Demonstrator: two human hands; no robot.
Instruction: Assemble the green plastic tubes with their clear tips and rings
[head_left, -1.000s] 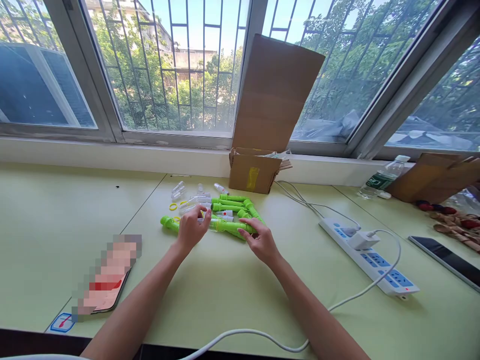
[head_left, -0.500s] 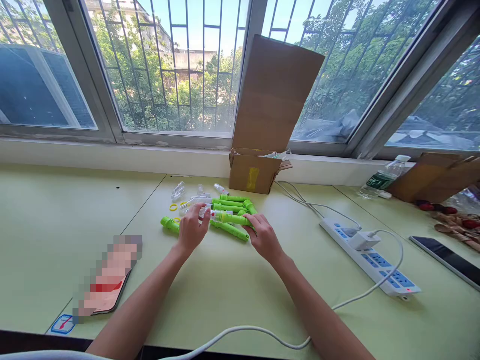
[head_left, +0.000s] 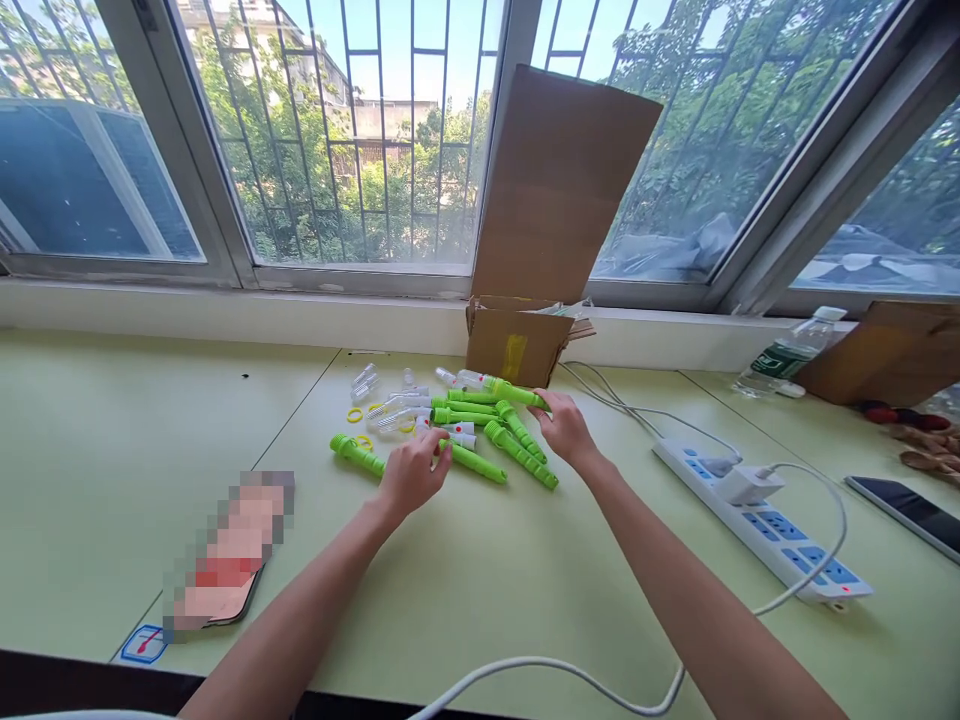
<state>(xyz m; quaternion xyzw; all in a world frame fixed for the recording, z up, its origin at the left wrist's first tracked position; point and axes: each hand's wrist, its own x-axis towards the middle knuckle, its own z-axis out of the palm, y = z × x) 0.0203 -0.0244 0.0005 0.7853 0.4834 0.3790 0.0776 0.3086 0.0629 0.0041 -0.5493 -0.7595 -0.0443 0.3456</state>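
Observation:
My right hand (head_left: pixel 564 428) pinches the end of a green plastic tube with a clear cap (head_left: pixel 514 391) at the back right of the pile, near the cardboard box. My left hand (head_left: pixel 412 472) is at the front of the pile, fingers bent and slightly apart, over the near end of another green tube (head_left: pixel 476 462); whether it touches the tube is unclear. Several more green ribbed tubes (head_left: pixel 517 455) lie about, one of them (head_left: pixel 352 455) left of my left hand. Clear plastic caps (head_left: pixel 394 418), yellow rings (head_left: pixel 355 415) and small white pieces with red dots (head_left: pixel 459 429) lie among them.
An open cardboard box (head_left: pixel 514 340) stands against the window sill. To the right are a white power strip (head_left: pixel 757 520) with cables, a water bottle (head_left: pixel 787 352) and a dark-screened phone (head_left: pixel 907 515). Another phone (head_left: pixel 236 600), partly blurred out, lies at the left.
My right hand has moved right and away from me with the capped green tube, bringing it to the back of the pile. My left hand has let go of its clear end and come lower.

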